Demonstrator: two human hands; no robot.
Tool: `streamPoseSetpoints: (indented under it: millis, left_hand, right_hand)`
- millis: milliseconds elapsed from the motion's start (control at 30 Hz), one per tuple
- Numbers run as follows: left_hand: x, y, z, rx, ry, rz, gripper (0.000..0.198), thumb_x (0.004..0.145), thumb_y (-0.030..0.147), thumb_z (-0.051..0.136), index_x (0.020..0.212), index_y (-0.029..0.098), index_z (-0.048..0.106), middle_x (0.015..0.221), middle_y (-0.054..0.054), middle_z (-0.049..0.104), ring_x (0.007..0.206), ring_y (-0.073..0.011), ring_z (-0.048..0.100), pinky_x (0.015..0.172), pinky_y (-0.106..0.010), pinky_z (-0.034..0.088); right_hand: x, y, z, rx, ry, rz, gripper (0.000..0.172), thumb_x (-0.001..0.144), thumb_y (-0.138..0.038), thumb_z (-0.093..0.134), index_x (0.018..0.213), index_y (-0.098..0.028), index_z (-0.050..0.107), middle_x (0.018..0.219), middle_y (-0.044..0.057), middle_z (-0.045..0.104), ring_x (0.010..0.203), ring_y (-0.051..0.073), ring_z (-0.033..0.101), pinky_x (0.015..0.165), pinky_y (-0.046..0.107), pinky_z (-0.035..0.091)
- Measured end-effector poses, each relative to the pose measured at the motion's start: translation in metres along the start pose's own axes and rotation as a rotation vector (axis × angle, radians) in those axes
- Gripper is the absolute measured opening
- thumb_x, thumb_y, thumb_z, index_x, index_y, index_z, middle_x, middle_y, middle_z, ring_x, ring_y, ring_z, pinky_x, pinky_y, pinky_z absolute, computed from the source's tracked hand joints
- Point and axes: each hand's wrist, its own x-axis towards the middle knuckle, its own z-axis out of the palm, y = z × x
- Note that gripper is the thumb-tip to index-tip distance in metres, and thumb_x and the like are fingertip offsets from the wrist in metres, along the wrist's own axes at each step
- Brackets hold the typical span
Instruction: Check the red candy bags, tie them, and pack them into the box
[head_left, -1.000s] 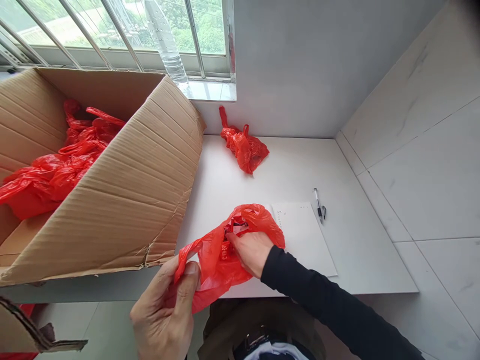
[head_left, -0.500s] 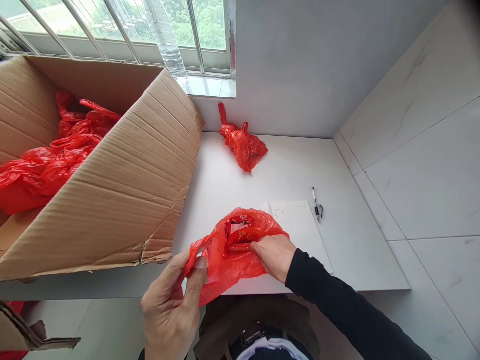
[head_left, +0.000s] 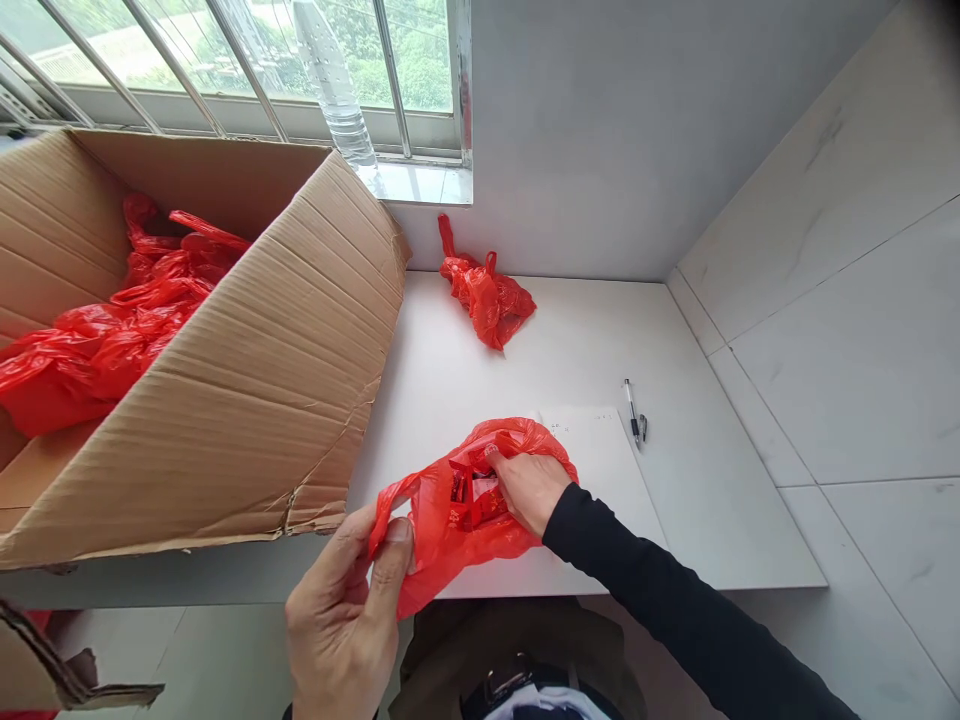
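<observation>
The person's left hand pinches the gathered edge of an open red plastic bag between thumb and fingers, at the bag's left end. The bag is in front of the person at the near edge of a white table, its mouth spread upward and overlapping the left part of a sheet of white paper with small marks near its top. Inside lie shiny red packets with printing on them. The right hand, below a black sleeve, reaches into the mouth from the right, fingers bent beside the packets; whether it grips one or only the plastic cannot be told. A clear-barrelled pen lies near the paper's upper right corner, a small dark cap just beside it. Farther back, near the wall, sits a crumpled red plastic bag with upright handles. At left, a tall-sided cardboard box holds a heap of red bags, and a clear plastic bottle leans on the windowsill.
</observation>
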Motion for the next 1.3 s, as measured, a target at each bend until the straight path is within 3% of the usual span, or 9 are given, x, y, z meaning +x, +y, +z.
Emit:
streamPoseSetpoints:
  millis: [167, 367, 467, 600, 667, 767, 967, 1100, 1300]
  left_hand:
    - [0.000, -0.001, -0.004, 0.026, 0.016, -0.007, 0.020, 0.085, 0.035, 0.072, 0.102, 0.027, 0.076, 0.073, 0.001, 0.060, 0.075, -0.0142, 0.063, 0.066, -0.018, 0.052]
    - [0.002, 0.005, -0.005, 0.012, 0.042, 0.134, 0.006, 0.088, 0.026, 0.069, 0.091, 0.027, 0.075, 0.096, -0.001, 0.063, 0.089, -0.0140, 0.059, 0.078, -0.020, 0.049]
    - [0.003, 0.009, -0.006, -0.062, -0.016, 0.214, 0.015, 0.092, 0.023, 0.063, 0.094, 0.030, 0.076, 0.123, -0.002, 0.059, 0.120, -0.0199, 0.054, 0.102, -0.029, 0.044]
    - [0.003, 0.012, -0.007, -0.251, -0.167, 0.110, 0.021, 0.095, 0.030, 0.057, 0.112, 0.032, 0.071, 0.140, -0.006, 0.059, 0.136, -0.0283, 0.048, 0.111, -0.044, 0.041]
    - [0.004, 0.015, -0.003, -0.363, -0.148, 0.018, 0.020, 0.097, 0.035, 0.055, 0.111, 0.031, 0.068, 0.126, -0.007, 0.067, 0.127, -0.0282, 0.057, 0.110, -0.049, 0.042]
    - [0.010, 0.022, 0.005, -0.519, -0.109, -0.031, 0.017, 0.098, 0.038, 0.053, 0.107, 0.030, 0.065, 0.103, -0.004, 0.072, 0.106, -0.0230, 0.066, 0.101, -0.046, 0.050]
    - [0.017, 0.030, 0.006, -0.475, -0.148, -0.019, 0.029, 0.098, 0.038, 0.055, 0.126, 0.030, 0.059, 0.090, -0.003, 0.069, 0.091, -0.0185, 0.064, 0.089, -0.037, 0.052]
    - [0.021, 0.027, -0.001, -0.459, -0.150, 0.004, 0.030, 0.099, 0.037, 0.052, 0.128, 0.030, 0.057, 0.079, 0.000, 0.063, 0.077, -0.0159, 0.060, 0.083, -0.035, 0.051]
    - [0.036, 0.026, -0.001, -0.489, -0.075, -0.005, 0.024, 0.095, 0.036, 0.059, 0.117, 0.028, 0.063, 0.060, 0.007, 0.041, 0.052, -0.0097, 0.040, 0.052, -0.024, 0.046]
  right_hand:
    - [-0.011, -0.008, -0.005, 0.083, 0.142, -0.096, 0.030, 0.100, -0.018, 0.039, 0.126, -0.020, 0.055, 0.088, 0.004, 0.070, 0.078, 0.020, 0.066, 0.066, 0.031, 0.044]
    - [-0.029, -0.005, -0.015, 0.119, 0.741, -0.105, 0.030, 0.099, -0.022, 0.048, 0.127, -0.024, 0.060, 0.121, 0.010, 0.063, 0.112, 0.026, 0.053, 0.101, 0.042, 0.038]
    - [-0.029, 0.006, -0.018, 0.040, 0.662, -0.060, 0.026, 0.097, -0.022, 0.051, 0.121, -0.023, 0.063, 0.110, 0.009, 0.066, 0.107, 0.027, 0.055, 0.109, 0.051, 0.028]
    - [-0.032, 0.015, -0.023, 0.188, 0.600, -0.107, 0.022, 0.100, -0.018, 0.045, 0.098, -0.023, 0.066, 0.092, 0.003, 0.067, 0.092, 0.020, 0.058, 0.102, 0.042, 0.036]
    - [-0.034, 0.017, -0.024, 0.208, 0.591, -0.158, 0.018, 0.098, -0.022, 0.050, 0.108, -0.025, 0.065, 0.102, 0.004, 0.067, 0.099, 0.022, 0.058, 0.099, 0.042, 0.038]
    - [-0.033, 0.020, -0.017, 0.098, 0.483, -0.216, 0.038, 0.086, -0.015, 0.061, 0.123, -0.027, 0.061, 0.104, 0.005, 0.068, 0.100, 0.025, 0.060, 0.108, 0.052, 0.033]
    - [-0.032, 0.023, -0.019, 0.185, 0.427, -0.253, 0.048, 0.080, -0.001, 0.048, 0.117, -0.026, 0.064, 0.104, 0.003, 0.073, 0.098, 0.021, 0.067, 0.115, 0.053, 0.033]
    - [-0.049, 0.017, -0.052, 0.355, 0.515, -0.229, 0.032, 0.091, -0.015, 0.046, 0.111, -0.028, 0.067, 0.107, 0.005, 0.072, 0.102, 0.023, 0.065, 0.091, 0.043, 0.053]
    - [-0.073, 0.003, -0.091, 0.455, 0.625, -0.129, 0.022, 0.092, -0.024, 0.051, 0.099, -0.030, 0.071, 0.089, 0.003, 0.068, 0.084, 0.021, 0.062, 0.070, 0.033, 0.054]
